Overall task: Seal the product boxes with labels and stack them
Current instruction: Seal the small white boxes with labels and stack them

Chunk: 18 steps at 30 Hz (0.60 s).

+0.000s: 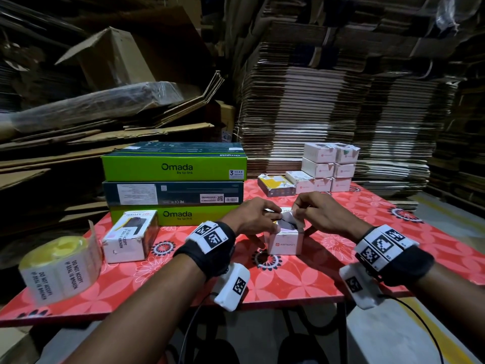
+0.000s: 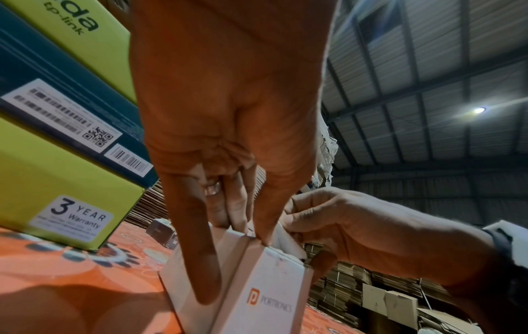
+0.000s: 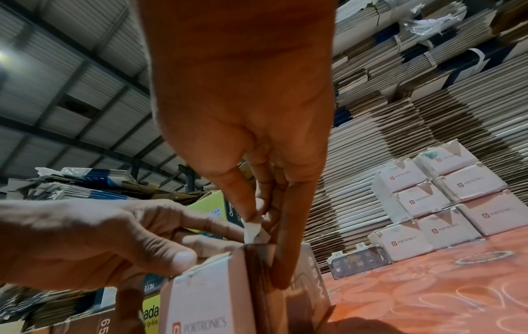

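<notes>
Small white box [image 1: 284,241] stands upright on the red table [image 1: 288,282], at about 6 o'clock from the stack [image 1: 329,166] of matching boxes and 3 o'clock from the Omada boxes [image 1: 174,183]. Logo face toward the person; top end up. No clear long axis: roughly cubic, perhaps slightly taller than wide. Top flap looks partly raised, dark contents showing beneath.

Left hand [image 1: 253,219] steadies the box: thumb and forefinger nip the top edge, one finger runs straight down the side wall in the left wrist view. Likely bracing so the box does not slide or tip while the top is worked.

Right hand [image 1: 319,215] pinches a small white label [image 3: 253,228] between thumb and forefinger just above the top seam; another finger lies down the box's side. Label hangs at the edge, crumpled at one corner. Whether it is already stuck I cannot tell.

Judgement: sealing step, label being laid over the flap's edge. Both hands grasping, neither free.

Label roll [image 1: 60,266] sits at 9 o'clock, well apart, within left reach. A larger labelled box [image 1: 130,236] stands between roll and work. The stack at 1 o'clock is squared against itself, presumably where this box goes once sealed.
</notes>
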Available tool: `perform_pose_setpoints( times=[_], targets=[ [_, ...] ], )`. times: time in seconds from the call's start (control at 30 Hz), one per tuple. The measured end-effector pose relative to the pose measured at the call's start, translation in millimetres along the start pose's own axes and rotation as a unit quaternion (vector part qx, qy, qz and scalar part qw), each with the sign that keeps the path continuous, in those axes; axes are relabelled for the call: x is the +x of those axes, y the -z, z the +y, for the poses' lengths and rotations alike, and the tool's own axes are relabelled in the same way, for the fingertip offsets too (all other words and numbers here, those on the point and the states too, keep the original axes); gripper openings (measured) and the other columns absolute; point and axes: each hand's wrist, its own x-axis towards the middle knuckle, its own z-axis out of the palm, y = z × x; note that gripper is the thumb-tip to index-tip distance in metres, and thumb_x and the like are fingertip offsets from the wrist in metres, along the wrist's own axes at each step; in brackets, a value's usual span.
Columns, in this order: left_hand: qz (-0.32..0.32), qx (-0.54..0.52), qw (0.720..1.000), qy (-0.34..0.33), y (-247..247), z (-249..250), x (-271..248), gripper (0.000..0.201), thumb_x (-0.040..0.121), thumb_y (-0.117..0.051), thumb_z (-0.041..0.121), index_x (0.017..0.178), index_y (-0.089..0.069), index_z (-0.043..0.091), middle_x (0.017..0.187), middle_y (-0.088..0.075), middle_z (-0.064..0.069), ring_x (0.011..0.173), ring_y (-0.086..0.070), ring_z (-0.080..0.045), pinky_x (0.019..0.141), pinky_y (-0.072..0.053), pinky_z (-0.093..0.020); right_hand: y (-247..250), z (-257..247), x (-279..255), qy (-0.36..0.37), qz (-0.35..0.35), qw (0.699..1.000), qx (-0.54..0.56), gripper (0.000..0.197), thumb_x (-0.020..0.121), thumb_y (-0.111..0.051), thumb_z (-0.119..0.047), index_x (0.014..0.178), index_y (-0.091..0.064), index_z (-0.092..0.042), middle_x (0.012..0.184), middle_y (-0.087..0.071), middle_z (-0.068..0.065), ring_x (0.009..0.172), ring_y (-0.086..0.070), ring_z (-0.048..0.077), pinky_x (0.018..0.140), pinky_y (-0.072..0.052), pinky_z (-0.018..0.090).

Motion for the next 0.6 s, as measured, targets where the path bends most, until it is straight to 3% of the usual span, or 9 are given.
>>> perform_pose_setpoints(
  times=[0.07, 0.17, 0.23, 0.3, 0.4, 0.5, 0.57, 0.6],
  targets=[
    [-0.003, 0.002, 1.0, 0.001, -0.3, 1.2, -0.9, 0.056, 0.087, -0.071, -0.001, 0.139, -0.054, 0.01, 0.138, -0.063, -0.001, 0.123, -0.062, -0.017, 0.078, -0.062, -0.05, -0.1, 1.3, -0.1, -0.001, 0.011, 1.0, -0.007, 0.013, 0.093, -0.059, -0.008, 0.082, -0.067, -0.01, 0.08, -0.071, 0.007, 0.081, -0.067, 0.027, 0.07, -0.057, 0.038],
    [-0.004, 0.006, 1.0, 0.0, -0.3, 1.7, -0.9, 0.056, 0.088, -0.071, -0.001, 0.14, -0.053, 0.011, 0.141, -0.061, -0.003, 0.126, -0.06, -0.017, 0.068, -0.062, -0.038, -0.1, 1.6, -1.8, 0.01, 0.02, 1.0, -0.014, 0.012, 0.094, -0.059, -0.01, 0.084, -0.065, -0.013, 0.083, -0.07, 0.005, 0.08, -0.063, 0.022, 0.068, -0.05, 0.028],
    [-0.007, 0.003, 1.0, 0.0, -0.4, 2.1, -1.2, 0.057, 0.088, -0.071, -0.001, 0.141, -0.052, 0.01, 0.141, -0.06, -0.003, 0.127, -0.059, -0.018, 0.073, -0.062, -0.04, 1.6, 4.4, -1.7, 0.011, 0.031, 0.999, -0.003, 0.012, 0.096, -0.057, -0.012, 0.086, -0.063, -0.015, 0.085, -0.069, 0.006, 0.082, -0.064, 0.024, 0.073, -0.053, 0.037],
    [-0.006, -0.001, 1.0, -0.001, -0.2, 2.3, -1.9, 0.057, 0.088, -0.071, -0.001, 0.141, -0.052, 0.01, 0.14, -0.061, -0.003, 0.125, -0.06, -0.018, 0.066, -0.061, -0.035, 4.9, 4.0, -1.5, 0.005, 0.05, 0.999, 0.021, 0.014, 0.098, -0.056, -0.013, 0.085, -0.06, -0.019, 0.088, -0.068, 0.007, 0.085, -0.066, 0.027, 0.076, -0.058, 0.045],
    [0.0, 0.0, 1.0, -0.013, -1.3, 2.7, -2.0, 0.055, 0.086, -0.072, -0.003, 0.137, -0.055, 0.007, 0.135, -0.064, -0.006, 0.118, -0.065, -0.021, 0.058, -0.056, -0.028, 7.9, -0.8, -2.5, -0.002, 0.048, 0.995, 0.091, 0.013, 0.1, -0.056, -0.013, 0.088, -0.06, -0.015, 0.091, -0.064, 0.01, 0.083, -0.066, 0.025, 0.069, -0.064, 0.047],
    [0.029, 0.011, 0.999, -0.038, 1.2, 0.0, 0.7, 0.052, 0.082, -0.076, -0.004, 0.13, -0.06, 0.007, 0.119, -0.072, -0.01, 0.094, -0.071, -0.016, 0.068, -0.056, -0.028, 9.6, -4.5, -2.8, 0.004, 0.041, 0.992, 0.119, 0.013, 0.101, -0.057, -0.013, 0.089, -0.061, -0.011, 0.086, -0.062, 0.01, 0.077, -0.062, 0.02, 0.068, -0.064, 0.048],
    [0.066, 0.017, 0.996, -0.062, 5.6, -1.7, 3.3, 0.048, 0.082, -0.078, 0.0, 0.126, -0.063, 0.01, 0.106, -0.076, -0.008, 0.077, -0.071, -0.009, 0.065, -0.055, -0.024, 11.2, -3.9, -1.2, 0.007, 0.034, 0.99, 0.14, 0.014, 0.101, -0.057, -0.011, 0.088, -0.062, -0.012, 0.079, -0.064, 0.007, 0.073, -0.062, 0.015, 0.072, -0.063, 0.052],
    [0.084, 0.013, 0.993, -0.075, 7.2, -1.5, 3.6, 0.047, 0.081, -0.079, 0.003, 0.125, -0.064, 0.012, 0.1, -0.077, -0.005, 0.076, -0.071, -0.01, 0.065, -0.055, -0.024, 12.0, -3.6, -0.2, 0.009, 0.026, 0.988, 0.153, 0.015, 0.101, -0.057, -0.01, 0.087, -0.062, -0.012, 0.076, -0.064, 0.005, 0.072, -0.062, 0.014, 0.074, -0.063, 0.053]
  ],
)
